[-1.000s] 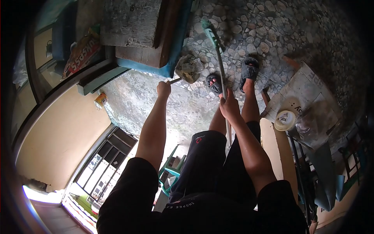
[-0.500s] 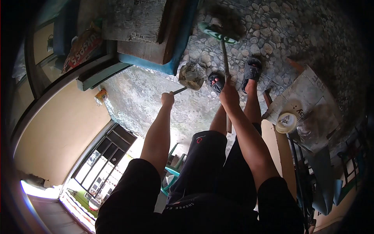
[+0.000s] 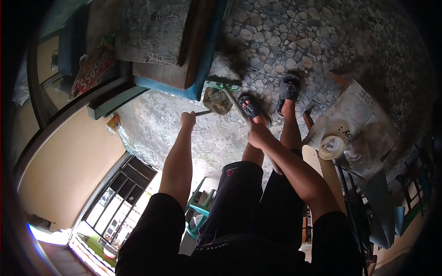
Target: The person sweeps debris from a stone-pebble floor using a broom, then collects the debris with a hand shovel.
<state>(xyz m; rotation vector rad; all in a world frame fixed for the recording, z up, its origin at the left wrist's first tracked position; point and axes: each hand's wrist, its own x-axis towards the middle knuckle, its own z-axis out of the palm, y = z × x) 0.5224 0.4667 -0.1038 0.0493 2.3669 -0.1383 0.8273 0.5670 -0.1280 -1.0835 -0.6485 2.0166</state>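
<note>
My left hand (image 3: 188,120) is closed round the handle of a dustpan (image 3: 218,101), whose pan lies on the floor with dim contents I cannot make out. In my right hand (image 3: 260,135) is the pole of a broom (image 3: 223,86) with a green head and dark bristles. The broom head is at the far edge of the dustpan, over the pebbled floor. Both tools are just left of my sandalled feet.
A wooden piece (image 3: 161,32) with a blue-edged base stands at the upper left. At the right, a white bowl (image 3: 331,147) sits on a printed sheet (image 3: 363,110). A green chair (image 3: 199,211) is at the lower middle.
The broom head has moved down and left to the dustpan, and my right hand has shifted down and left. My left hand and the dustpan appear slightly further left.
</note>
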